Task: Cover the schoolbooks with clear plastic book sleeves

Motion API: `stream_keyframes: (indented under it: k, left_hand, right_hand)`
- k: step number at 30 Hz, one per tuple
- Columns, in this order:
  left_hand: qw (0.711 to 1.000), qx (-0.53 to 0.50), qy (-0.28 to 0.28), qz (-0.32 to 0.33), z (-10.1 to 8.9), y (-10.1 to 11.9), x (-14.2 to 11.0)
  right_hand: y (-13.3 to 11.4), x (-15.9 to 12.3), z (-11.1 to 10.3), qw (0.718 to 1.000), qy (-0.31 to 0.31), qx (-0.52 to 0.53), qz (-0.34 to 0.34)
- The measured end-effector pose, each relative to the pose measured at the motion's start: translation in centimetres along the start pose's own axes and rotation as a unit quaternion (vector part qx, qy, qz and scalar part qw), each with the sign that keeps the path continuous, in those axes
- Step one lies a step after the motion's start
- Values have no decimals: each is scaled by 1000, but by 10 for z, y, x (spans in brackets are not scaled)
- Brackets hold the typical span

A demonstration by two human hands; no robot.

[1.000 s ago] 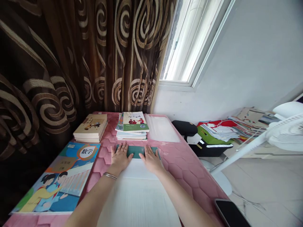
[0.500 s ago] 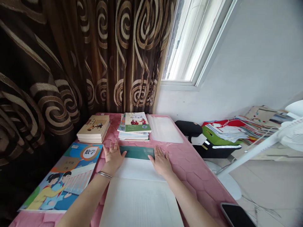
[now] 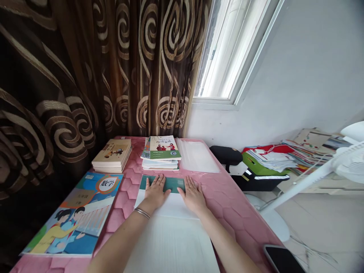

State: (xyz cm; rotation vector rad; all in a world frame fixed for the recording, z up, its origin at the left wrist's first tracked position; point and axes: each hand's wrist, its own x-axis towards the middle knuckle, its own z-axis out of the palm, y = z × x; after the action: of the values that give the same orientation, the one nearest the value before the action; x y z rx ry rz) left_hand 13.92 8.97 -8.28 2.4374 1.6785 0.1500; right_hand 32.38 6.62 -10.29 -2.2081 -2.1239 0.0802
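An open book lies on the pink quilted table cover, its pale page nearest me. Beyond it comes a plain white part, then a dark green strip that looks glossy along the far edge. My left hand rests flat on the green and white parts, fingers apart, a silver bangle at the wrist. On the right end of the same strip, my right hand presses flat with fingers stretched forward. To the left lies a blue maths textbook, cover up.
Two book piles stand at the back: tan books on the left and a mixed stack in the middle. Clear plastic sheets lie beside them. A phone is at the right edge, near a white fan.
My left hand has slid right, from the book's left edge onto the green strip. My right hand stays at the right end.
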Motion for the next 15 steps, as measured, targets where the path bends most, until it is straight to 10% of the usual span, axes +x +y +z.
stream_keyframes:
  k: [6, 15]
  left_hand:
    - [1000, 1, -5, -9, -3, -17, -4]
    - [999, 21, -24, -5, -2, -16, -6]
  right_hand:
    - [-7, 5, -11, 999, -36, -3, 1]
    - [-87, 9, -10, 982, -28, 125, -141]
